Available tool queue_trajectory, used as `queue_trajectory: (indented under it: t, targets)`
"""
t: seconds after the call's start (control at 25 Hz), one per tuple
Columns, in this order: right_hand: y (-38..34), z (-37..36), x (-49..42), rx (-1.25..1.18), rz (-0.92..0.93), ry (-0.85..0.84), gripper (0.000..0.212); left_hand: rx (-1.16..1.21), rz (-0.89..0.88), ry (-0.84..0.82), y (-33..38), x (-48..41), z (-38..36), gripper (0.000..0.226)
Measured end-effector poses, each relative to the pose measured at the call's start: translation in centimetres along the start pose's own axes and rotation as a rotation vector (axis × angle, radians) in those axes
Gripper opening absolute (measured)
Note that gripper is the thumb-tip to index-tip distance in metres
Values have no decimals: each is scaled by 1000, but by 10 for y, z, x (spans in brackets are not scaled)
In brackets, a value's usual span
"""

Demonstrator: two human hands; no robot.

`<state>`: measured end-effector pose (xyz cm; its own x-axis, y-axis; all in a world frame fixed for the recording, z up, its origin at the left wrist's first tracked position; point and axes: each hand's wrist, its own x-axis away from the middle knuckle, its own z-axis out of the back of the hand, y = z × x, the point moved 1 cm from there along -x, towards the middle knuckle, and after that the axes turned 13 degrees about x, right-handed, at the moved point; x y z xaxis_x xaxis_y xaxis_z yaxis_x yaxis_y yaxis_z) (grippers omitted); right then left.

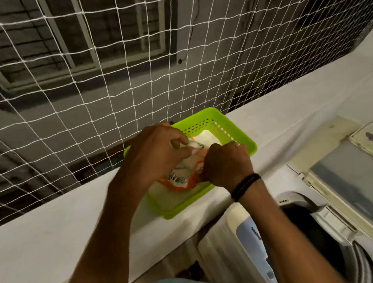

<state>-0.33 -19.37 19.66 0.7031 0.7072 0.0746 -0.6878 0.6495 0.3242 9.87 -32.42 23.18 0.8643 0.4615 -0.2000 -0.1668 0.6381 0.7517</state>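
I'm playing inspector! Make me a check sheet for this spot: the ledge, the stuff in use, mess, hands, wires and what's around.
Surface: white ledge, bears a green basket.
Job's things: orange-white packet, inside the basket's rim.
Clutter: a white thing in the basket behind the packet.
Grippers: left hand and right hand both grip the packet; black band on the right wrist.
Cables: thin dark wire on the wall behind the net.
Surroundings: white net, window, open washer at lower right.
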Motion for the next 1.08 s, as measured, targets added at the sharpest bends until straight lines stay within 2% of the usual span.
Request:
queue_trajectory:
  t: [0.08, 0.16, 0.28, 0.36, 0.52, 0.68, 0.88, 1.0, 1.08]
  targets:
    - [-2, -1, -4, 22, 4, -8, 38, 11, -13, 38, -2, -5, 0, 21]
    - [-1, 0, -6, -88, -23, 2, 27, -2, -27, 72, -3, -11, 3, 21]
    - [10, 7, -4, -303, -159, 69, 26, 26, -39, 85, -8, -17, 10, 18]
    - [14, 10, -2, -313, -195, 125, 26, 44, -53, 71, -10, -19, 11, 18]
    - [12, 13, 3, -235, -79, 84, 29, 53, -85, 50, -12, -17, 10, 16]
    - [21, 18, 1, -393, -113, 129, 21, 54, -91, 33, -15, -16, 10, 15]
    - [19, 15, -11, -405, -117, -98, 25, 98, -78, 23, -16, -13, 7, 17]
    - [19, 15, -20, -574, -127, -278, 34, 127, -58, 36, -17, -13, 6, 18]
    - [16, 16, -20, -627, -141, -315, 37, 136, -59, 36, -17, -13, 6, 18]
